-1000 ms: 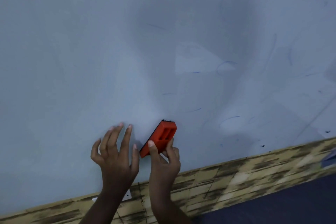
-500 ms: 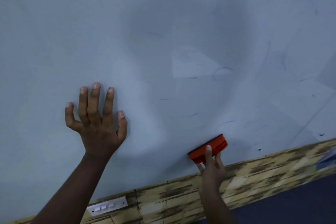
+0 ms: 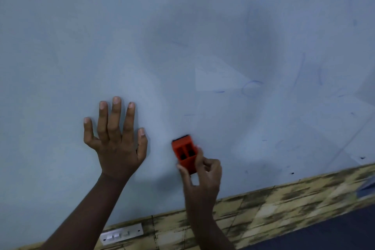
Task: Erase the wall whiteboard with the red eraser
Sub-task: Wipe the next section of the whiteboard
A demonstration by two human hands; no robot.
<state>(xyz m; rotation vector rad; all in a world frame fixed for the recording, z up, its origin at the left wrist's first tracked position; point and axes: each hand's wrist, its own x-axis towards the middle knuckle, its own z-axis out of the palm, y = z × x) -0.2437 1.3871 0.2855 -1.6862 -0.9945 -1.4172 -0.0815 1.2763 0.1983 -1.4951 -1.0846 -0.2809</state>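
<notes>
The wall whiteboard (image 3: 182, 36) fills most of the view, pale blue-grey with faint blue pen marks scattered over its right half. My right hand (image 3: 203, 180) grips the lower end of the red eraser (image 3: 185, 151), which stands nearly upright against the board's lower middle, its hollow back facing me. My left hand (image 3: 115, 138) lies flat on the board to the eraser's left, fingers spread and straight, a short gap away from it.
Below the board runs a yellow-brown patterned wall strip (image 3: 284, 201). A white switch plate (image 3: 121, 235) sits on it under my left forearm. A dark blue surface (image 3: 334, 233) shows at the lower right corner.
My right hand has swept the eraser from the board's lower right edge up and left, turning it upright. My left hand stays flat on the board.
</notes>
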